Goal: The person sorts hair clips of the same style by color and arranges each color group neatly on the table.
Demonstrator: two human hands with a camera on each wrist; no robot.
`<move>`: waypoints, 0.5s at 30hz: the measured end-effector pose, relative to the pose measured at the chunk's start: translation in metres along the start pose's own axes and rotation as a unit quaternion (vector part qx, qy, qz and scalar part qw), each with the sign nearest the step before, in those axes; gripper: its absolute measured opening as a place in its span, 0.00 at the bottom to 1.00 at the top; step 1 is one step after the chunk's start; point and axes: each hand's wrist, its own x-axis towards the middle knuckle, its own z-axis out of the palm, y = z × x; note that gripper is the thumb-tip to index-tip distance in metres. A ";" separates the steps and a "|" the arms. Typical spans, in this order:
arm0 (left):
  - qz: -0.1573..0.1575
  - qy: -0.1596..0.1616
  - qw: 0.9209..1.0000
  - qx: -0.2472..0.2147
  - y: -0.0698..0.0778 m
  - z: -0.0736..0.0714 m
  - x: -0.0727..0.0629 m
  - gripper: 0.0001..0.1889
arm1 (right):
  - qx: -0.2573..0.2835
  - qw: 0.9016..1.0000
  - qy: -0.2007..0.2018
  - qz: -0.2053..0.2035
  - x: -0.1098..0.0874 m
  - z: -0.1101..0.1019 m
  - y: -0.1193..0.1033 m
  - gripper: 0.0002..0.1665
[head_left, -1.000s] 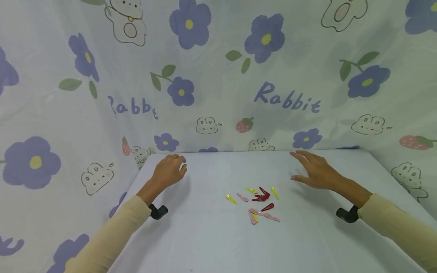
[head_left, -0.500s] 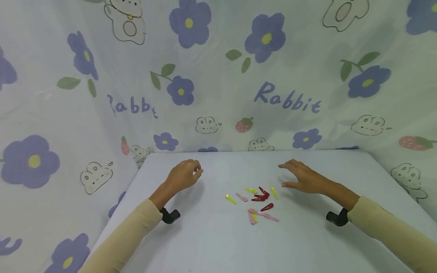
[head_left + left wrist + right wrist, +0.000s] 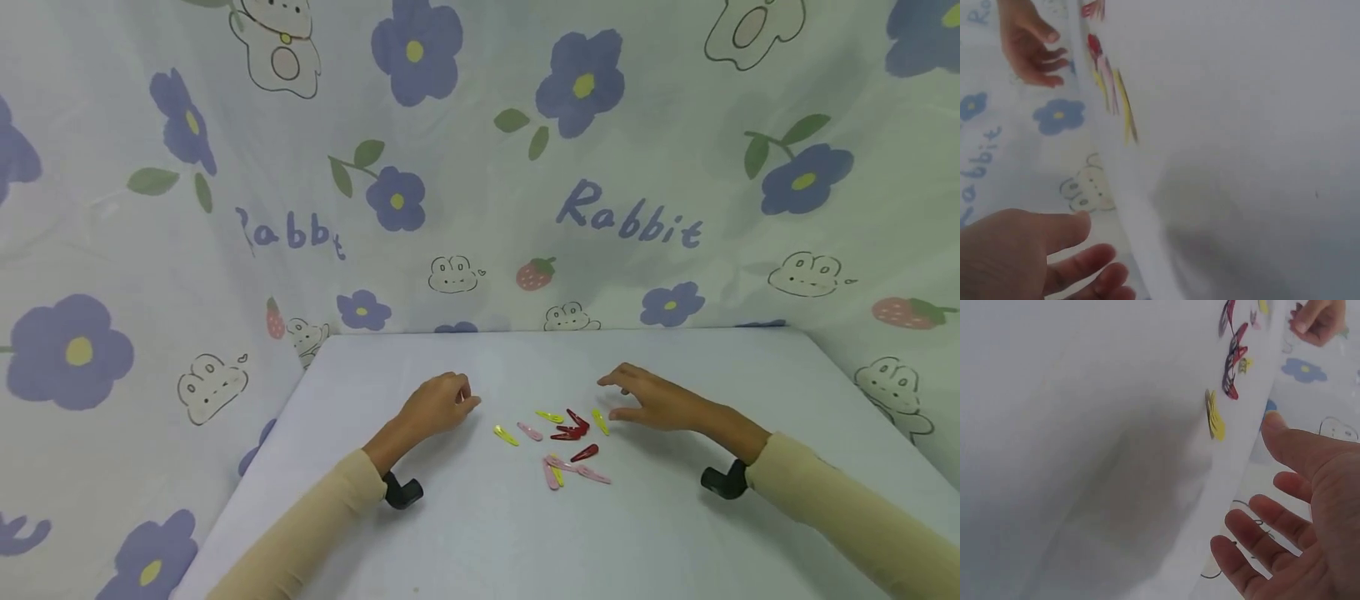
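Observation:
Several snap hair clips in yellow, pink and red lie scattered mid-table. My left hand (image 3: 438,406) hovers left of them, fingers loosely bent and holding nothing; its nearest piece is a yellow hair clip (image 3: 506,436). On the other side, my right hand (image 3: 656,400) is over the table with thumb and fingers spread, also holding nothing. Close to its thumb lies another yellow hair clip (image 3: 1215,417). Red hair clips (image 3: 572,432) overlap in a small heap, with a single red hair clip (image 3: 585,453) in front. Pink hair clips (image 3: 551,475) cross a yellow one nearest me.
The white table (image 3: 465,533) reaches back to a hanging cloth (image 3: 480,150) printed with flowers, rabbits and strawberries, which also covers the left and right sides. A black wrist camera (image 3: 403,493) is strapped to the left wrist, a second black camera (image 3: 724,481) to the right.
Both hands have moved inward and slightly nearer to me, the left going right and the right going left, closing in on the hair clips. The clips lie as before.

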 end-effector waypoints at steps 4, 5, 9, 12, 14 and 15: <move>-0.008 -0.042 0.999 -0.016 0.007 0.009 0.002 0.17 | 0.008 1.000 -0.013 0.004 0.003 0.004 -0.001 0.30; -0.013 -0.051 0.998 -0.020 0.009 0.011 0.002 0.18 | 0.008 1.000 -0.016 0.002 0.004 0.005 -0.001 0.29; -0.026 -0.072 0.996 -0.035 0.015 0.020 0.003 0.23 | 0.015 1.000 -0.023 -0.005 0.006 0.011 0.001 0.24; -0.031 -0.076 0.996 -0.040 0.019 0.026 0.002 0.25 | 0.027 0.999 -0.029 -0.007 0.007 0.016 0.003 0.23; -0.033 -0.076 0.996 -0.040 0.020 0.030 0.001 0.26 | 0.034 0.999 -0.033 -0.007 0.009 0.020 0.003 0.24; -0.037 -0.077 0.995 -0.041 0.020 0.031 0.000 0.26 | 0.035 0.999 -0.035 -0.006 0.010 0.021 0.003 0.24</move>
